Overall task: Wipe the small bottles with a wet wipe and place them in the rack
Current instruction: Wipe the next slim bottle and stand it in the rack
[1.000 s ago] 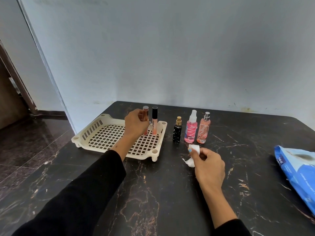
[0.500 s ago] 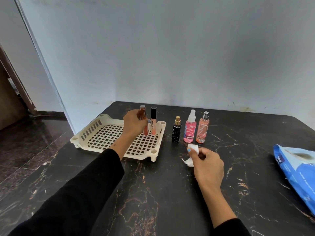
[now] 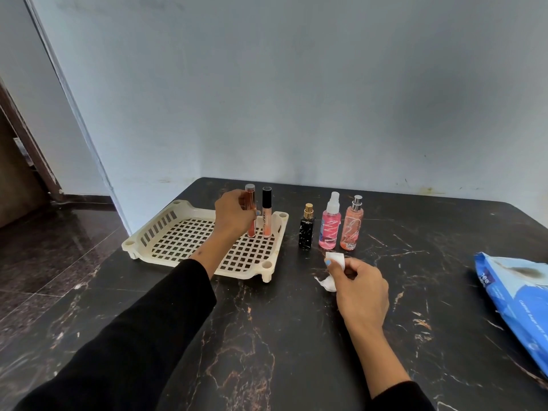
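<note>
Marble table [image 3: 267, 336]: left hand [image 3: 234, 216] grips tube [image 3: 251, 213].

We see black marble table [image 3: 267, 336] against pale blue wall [image 3: 296, 99]; left of table, glossy dark floor [image 3: 53, 247], brown door frame [image 3: 26, 149].

Cream lattice rack [image 3: 166, 232], black gold-veined marble table [image 3: 267, 336], black gold-capped bottle [image 3: 307, 232], blue wipes pack [image 3: 516, 295]
</note>
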